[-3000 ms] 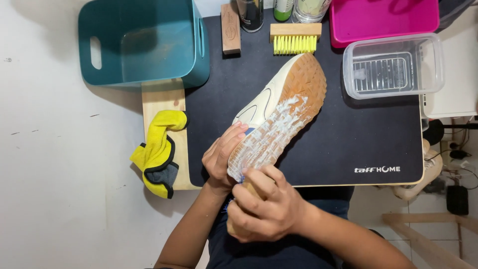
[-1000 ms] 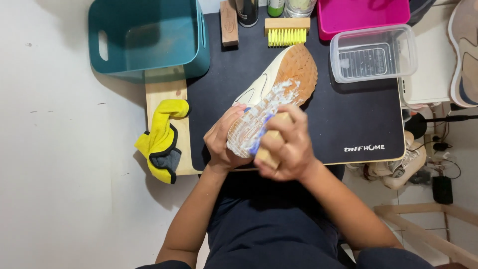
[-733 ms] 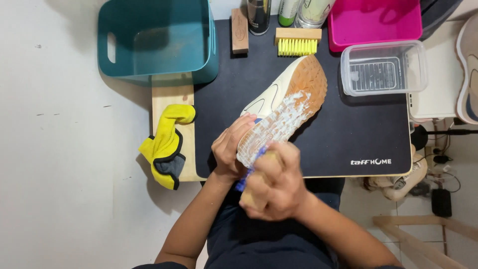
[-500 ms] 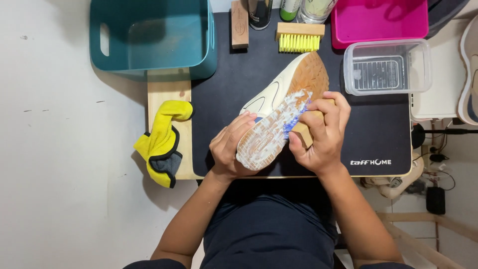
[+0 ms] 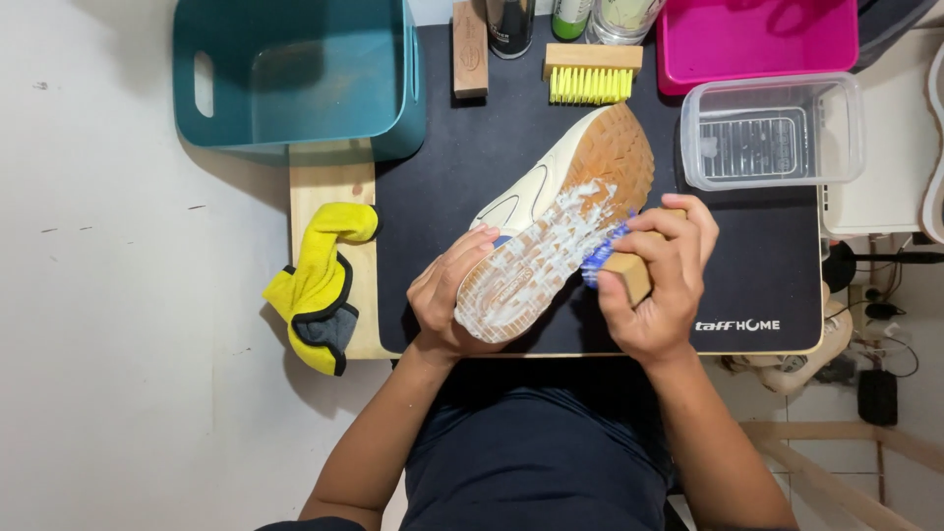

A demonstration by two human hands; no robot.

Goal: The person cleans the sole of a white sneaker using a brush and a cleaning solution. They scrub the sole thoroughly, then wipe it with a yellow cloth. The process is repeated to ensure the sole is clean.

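Observation:
A cream sneaker (image 5: 565, 211) lies sole-up over the black mat (image 5: 757, 256), its tan sole streaked with white foam. My left hand (image 5: 447, 300) grips the sneaker at its near end. My right hand (image 5: 659, 280) is closed around a wooden brush (image 5: 619, 265) with blue bristles, pressed against the sole's right edge at mid-length.
A teal bin (image 5: 295, 74) stands at the back left. A yellow-bristled brush (image 5: 590, 71), a wooden block (image 5: 470, 49) and bottles line the back edge. A pink bin (image 5: 757, 39) and clear plastic tub (image 5: 772, 133) sit at the right. A yellow cloth (image 5: 320, 285) drapes off the left side.
My right hand with the brush has swept back and forth along the foamy sole, from the near end up toward the toe, and now sits at mid-sole. My left hand keeps its hold.

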